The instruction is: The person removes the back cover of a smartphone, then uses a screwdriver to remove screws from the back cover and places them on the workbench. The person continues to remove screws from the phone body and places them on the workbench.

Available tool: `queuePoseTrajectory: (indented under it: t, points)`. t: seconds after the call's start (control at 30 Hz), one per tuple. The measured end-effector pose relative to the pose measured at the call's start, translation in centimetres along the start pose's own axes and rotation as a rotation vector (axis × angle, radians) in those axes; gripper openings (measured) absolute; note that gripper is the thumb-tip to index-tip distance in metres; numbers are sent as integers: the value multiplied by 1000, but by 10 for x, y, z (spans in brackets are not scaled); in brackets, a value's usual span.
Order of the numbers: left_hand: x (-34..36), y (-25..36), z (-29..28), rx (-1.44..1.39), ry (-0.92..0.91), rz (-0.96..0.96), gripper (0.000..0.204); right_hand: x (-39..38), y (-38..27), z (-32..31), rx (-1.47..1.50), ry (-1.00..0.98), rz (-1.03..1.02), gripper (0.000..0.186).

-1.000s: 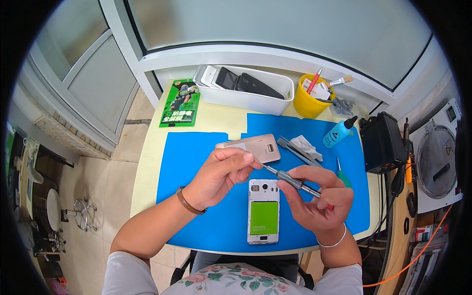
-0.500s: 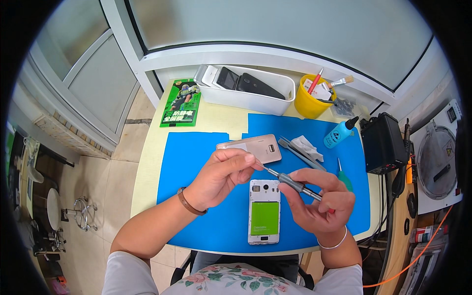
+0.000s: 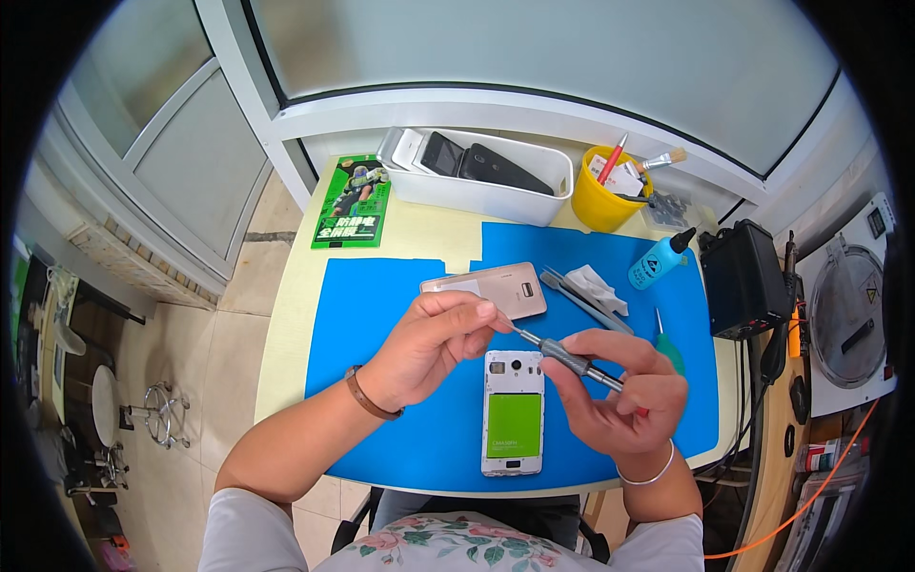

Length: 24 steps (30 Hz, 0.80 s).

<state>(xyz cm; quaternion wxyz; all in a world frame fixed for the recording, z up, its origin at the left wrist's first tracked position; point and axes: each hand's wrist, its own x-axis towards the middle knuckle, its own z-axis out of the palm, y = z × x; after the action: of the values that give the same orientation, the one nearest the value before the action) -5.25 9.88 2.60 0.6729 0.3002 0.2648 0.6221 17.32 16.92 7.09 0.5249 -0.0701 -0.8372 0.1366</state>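
My right hand [image 3: 624, 391] is closed around a grey metal precision screwdriver [image 3: 562, 355], held slanted above the mat. At its thin end, my left hand [image 3: 434, 338] pinches the screwdriver's tip between thumb and fingers; the very point is hidden there. Below the hands lies an opened white phone [image 3: 514, 464], its green battery [image 3: 515, 426] exposed, on the blue mat [image 3: 381, 448]. Partly behind my left hand rests a gold phone back cover [image 3: 510, 297].
Tweezers [image 3: 591, 303], a crumpled white tissue [image 3: 593, 286], a green-handled tool [image 3: 669, 353] and a blue bottle [image 3: 658, 259] lie or stand to the right. Behind are a white bin of phones [image 3: 496, 198], a yellow cup [image 3: 600, 205] and a green packet [image 3: 351, 205]. A black device [image 3: 743, 281] stands far right.
Both hands and the screwdriver keep almost the same pose. The whole view has shifted very slightly.
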Motion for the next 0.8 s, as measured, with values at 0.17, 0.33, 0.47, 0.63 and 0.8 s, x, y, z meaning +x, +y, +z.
queuePoseTrajectory:
  t: [0.17, 0.33, 0.47, 0.63, 0.8]
  points:
    - [0, 1, 3, 4, 14, 1, 26, 0, 0, 0, -2, -4, 1, 60]
    - [0, 1, 1, -4, 0, -1, 25, 0, 1, 0, -7, -3, -1, 60]
    - [0, 2, 2, 7, 8, -3, 24, 1, 2, 1, -18, 1, -12, 59]
    - [1, 2, 3, 42, 18, 8, 24, 1, 2, 1, -1, -2, 15, 58]
    - [1, 0, 1, 90, 27, 14, 28, 1, 5, 2, 14, 8, 25, 56]
